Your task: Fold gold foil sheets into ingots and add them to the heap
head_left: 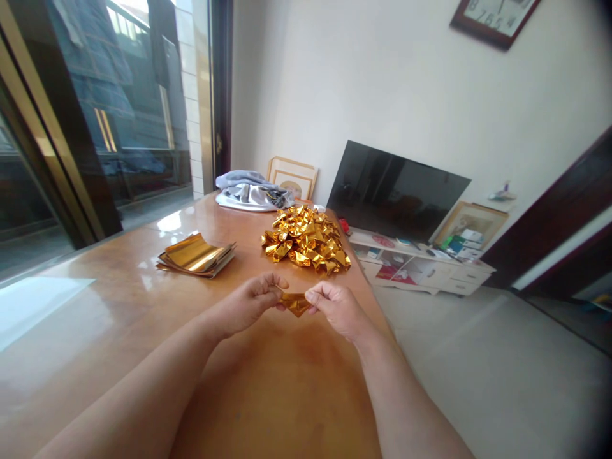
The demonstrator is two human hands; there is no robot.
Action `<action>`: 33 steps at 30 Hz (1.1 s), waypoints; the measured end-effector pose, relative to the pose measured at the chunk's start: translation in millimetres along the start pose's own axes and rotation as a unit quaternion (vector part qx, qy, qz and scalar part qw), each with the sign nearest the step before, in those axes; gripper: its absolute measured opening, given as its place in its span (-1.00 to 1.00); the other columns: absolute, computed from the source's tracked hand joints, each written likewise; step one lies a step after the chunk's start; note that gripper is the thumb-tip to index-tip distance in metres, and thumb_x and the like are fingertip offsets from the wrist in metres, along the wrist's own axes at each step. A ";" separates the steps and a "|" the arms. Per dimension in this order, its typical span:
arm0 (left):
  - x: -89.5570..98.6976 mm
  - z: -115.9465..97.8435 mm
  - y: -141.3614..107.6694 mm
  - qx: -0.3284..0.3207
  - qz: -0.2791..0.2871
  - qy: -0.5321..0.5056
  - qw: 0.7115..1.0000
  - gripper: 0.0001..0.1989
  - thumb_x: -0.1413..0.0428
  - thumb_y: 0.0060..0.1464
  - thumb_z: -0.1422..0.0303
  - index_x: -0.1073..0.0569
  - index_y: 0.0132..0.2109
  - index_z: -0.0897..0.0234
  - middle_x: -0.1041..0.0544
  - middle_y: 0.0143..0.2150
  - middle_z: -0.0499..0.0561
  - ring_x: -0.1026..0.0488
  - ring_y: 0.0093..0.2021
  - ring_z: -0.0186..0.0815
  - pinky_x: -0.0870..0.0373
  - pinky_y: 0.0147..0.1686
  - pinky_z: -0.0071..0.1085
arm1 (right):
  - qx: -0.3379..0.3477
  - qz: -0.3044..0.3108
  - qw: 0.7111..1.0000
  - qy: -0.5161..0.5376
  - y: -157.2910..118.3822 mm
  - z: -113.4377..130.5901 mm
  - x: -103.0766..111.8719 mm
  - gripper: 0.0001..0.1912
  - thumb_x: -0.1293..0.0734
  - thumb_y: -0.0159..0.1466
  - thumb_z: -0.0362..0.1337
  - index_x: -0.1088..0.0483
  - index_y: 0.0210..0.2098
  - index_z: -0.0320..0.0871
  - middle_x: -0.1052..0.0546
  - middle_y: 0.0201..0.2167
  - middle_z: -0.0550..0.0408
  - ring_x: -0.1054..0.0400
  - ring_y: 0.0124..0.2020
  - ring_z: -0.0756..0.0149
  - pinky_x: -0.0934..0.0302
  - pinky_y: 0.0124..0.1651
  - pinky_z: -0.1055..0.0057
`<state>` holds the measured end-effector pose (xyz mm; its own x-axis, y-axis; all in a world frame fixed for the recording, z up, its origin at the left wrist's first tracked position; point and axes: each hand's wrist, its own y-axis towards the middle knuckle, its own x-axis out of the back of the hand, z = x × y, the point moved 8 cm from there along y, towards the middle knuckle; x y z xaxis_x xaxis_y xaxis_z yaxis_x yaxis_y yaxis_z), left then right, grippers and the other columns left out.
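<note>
The left hand and right hand pinched a foil over the glossy brown counter, which bore a gold pile; a TV stood by the wall.

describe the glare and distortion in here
Head view: pale glare on the table, left side; head view: bright highlights on the gold sheets and gold pile; head view: television and clock lean, top right corner goes dark.
</note>
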<state>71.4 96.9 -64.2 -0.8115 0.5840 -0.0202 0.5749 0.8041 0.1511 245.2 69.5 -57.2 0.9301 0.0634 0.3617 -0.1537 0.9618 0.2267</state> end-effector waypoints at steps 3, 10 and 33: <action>2.9 1.4 -2.1 0.020 0.003 0.013 1.000 -0.69 -0.24 0.11 0.24 -0.43 -0.05 0.27 -0.58 -0.22 0.02 -0.56 -0.19 -0.21 -0.39 -0.09 -0.27 | -0.004 0.006 1.000 0.006 -0.6 -0.3 -0.8 -0.71 -0.34 0.32 -0.07 -0.47 -0.36 -0.17 -0.53 -0.43 0.13 -0.40 -0.36 0.32 -0.25 -0.22 0.37; 6.0 7.7 -5.7 0.068 0.013 0.026 0.997 -0.63 -0.19 0.16 0.23 -0.40 0.07 0.25 -0.61 -0.14 0.05 -0.56 -0.12 -0.18 -0.36 -0.04 -0.26 | -0.022 0.018 1.000 0.008 -1.3 -0.9 -2.6 -0.67 -0.35 0.31 -0.02 -0.44 -0.38 -0.17 -0.53 -0.44 0.13 -0.39 -0.36 0.33 -0.23 -0.22 0.38; 10.2 7.9 -0.6 0.049 -0.014 0.011 0.999 -0.70 -0.23 0.13 0.13 -0.58 -0.23 0.32 -0.61 -0.24 0.07 -0.47 -0.22 -0.26 -0.34 -0.11 -0.32 | -0.045 0.004 0.994 0.104 0.5 -4.5 -1.7 -0.61 -0.40 0.24 0.07 -0.49 -0.34 -0.18 -0.55 -0.43 0.09 -0.41 -0.38 0.31 -0.29 -0.22 0.34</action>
<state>63.5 103.2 -72.3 -0.8286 0.5598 -0.0011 0.5590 0.8275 0.0524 245.0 71.1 -61.7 0.9795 0.1152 0.1652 -0.1389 0.9804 0.1399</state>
